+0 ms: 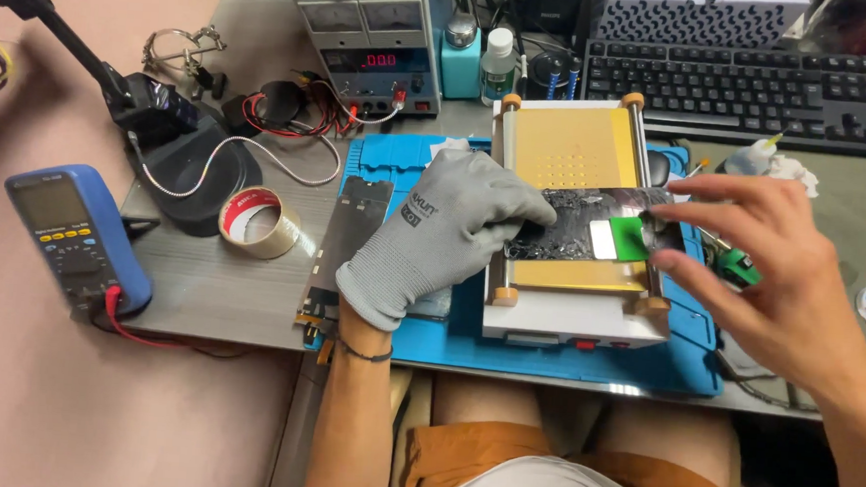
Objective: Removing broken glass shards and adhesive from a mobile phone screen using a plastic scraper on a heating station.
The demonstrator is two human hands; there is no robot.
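My left hand (449, 229), in a grey glove, lies on the left end of the cracked screen (579, 227); fingers together, pressing down flat, not pinching anything; my right hand (767, 269) is bare, fingers spread, fingertips (670, 223) at the screen's right end, touching a green card (634, 238) that lies on it; can't tell if the card is actually pinched.

Screen: dark glass, shattered all over, dense web of cracks; lies crosswise on the heater plate (571, 147), a white box with a yellow top and a wooden peg at each corner; a white patch (604, 239) shows just left of the green card; screen spans the plate's full width, nearer the front edge than the back.

Plate sits on a blue mat (691, 365) on the desk (200, 284); a dark phone frame (348, 238) lies on the mat's left edge, just beside my left wrist; tape roll (257, 221) left of that; blue multimeter (73, 237) at the desk's left edge with a red lead; bench power supply (376, 34) behind, red readout lit; keyboard (753, 93) at back right; small white bottle (759, 158) near my right hand.
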